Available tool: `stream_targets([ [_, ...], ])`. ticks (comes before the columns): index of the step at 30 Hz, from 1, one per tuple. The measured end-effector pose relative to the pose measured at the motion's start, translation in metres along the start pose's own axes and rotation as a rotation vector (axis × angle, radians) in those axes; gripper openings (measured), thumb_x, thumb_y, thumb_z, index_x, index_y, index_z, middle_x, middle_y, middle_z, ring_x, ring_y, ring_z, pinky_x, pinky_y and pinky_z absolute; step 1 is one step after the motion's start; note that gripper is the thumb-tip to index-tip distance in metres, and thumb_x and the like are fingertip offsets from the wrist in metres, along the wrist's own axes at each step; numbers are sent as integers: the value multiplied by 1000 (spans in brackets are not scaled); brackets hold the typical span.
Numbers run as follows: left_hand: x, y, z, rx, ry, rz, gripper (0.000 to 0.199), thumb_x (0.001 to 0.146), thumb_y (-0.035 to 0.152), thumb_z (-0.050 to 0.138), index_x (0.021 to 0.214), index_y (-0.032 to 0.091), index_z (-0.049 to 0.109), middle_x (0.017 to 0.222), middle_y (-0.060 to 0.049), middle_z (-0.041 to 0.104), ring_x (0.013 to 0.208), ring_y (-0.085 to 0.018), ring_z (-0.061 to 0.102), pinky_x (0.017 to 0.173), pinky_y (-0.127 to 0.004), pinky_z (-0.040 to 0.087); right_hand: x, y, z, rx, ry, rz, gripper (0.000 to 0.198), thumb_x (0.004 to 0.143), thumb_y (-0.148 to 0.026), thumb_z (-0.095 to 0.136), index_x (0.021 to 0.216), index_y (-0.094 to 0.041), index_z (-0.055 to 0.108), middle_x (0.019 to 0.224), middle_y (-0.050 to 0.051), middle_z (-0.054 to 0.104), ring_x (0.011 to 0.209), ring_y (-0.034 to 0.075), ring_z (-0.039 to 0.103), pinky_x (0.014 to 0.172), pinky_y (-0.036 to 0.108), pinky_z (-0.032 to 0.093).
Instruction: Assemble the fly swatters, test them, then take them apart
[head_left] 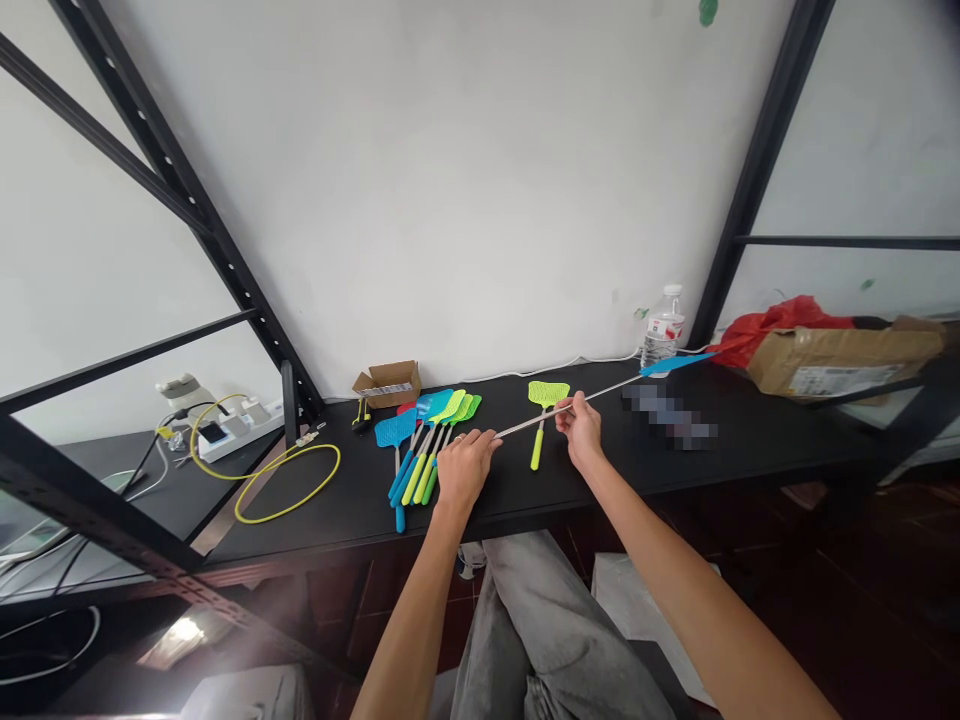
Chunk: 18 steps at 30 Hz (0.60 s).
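Blue swatter (673, 365) is in fingers (564, 413) near illegibly labelled bottle (663, 330)

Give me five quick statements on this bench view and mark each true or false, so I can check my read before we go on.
1. The left hand and right hand both hold one blue-headed swatter. True.
2. The lone swatter lying beyond the hands has a red head. False: the lone swatter has a yellow-green head.
3. The small open cardboard box sits behind the left part of the swatter pile. True.
4. The yellow cable lies right of the bottle. False: the yellow cable lies left of the swatter pile.
5. The clear bottle stands upright. True.
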<state>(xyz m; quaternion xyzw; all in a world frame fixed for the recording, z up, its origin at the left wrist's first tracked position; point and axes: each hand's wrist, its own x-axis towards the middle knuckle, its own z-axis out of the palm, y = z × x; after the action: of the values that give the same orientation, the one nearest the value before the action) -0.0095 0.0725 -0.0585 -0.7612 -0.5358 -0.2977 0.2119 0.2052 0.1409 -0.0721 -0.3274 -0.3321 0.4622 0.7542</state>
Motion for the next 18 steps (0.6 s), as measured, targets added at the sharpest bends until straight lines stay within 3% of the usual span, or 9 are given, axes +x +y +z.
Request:
stream_targets([
  [5, 0, 0, 2, -4, 11, 9, 35, 99, 46, 38, 103, 29, 69, 79, -3, 67, 74, -16, 60, 55, -26, 27, -4, -3, 2, -4, -98, 18, 54, 75, -72, 62, 68, -19, 59, 68, 4, 64, 49, 10, 50, 43, 24, 35],
  [12, 2, 2, 4, -12, 25, 17, 36, 100, 46, 37, 102, 28, 68, 76, -2, 66, 69, -13, 60, 54, -27, 25, -24, 0, 17, -111, -377, 51, 51, 80, -68, 59, 76, -18, 67, 87, 9, 71, 54, 11, 53, 44, 24, 37],
  [18, 2, 4, 4, -25, 21, 15, 36, 100, 46, 37, 105, 29, 68, 75, -1, 66, 70, -13, 61, 56, -26, 30, -40, -2, 27, -258, -558, 59, 54, 83, -69, 53, 86, -20, 74, 68, 5, 64, 56, 13, 54, 43, 23, 39],
])
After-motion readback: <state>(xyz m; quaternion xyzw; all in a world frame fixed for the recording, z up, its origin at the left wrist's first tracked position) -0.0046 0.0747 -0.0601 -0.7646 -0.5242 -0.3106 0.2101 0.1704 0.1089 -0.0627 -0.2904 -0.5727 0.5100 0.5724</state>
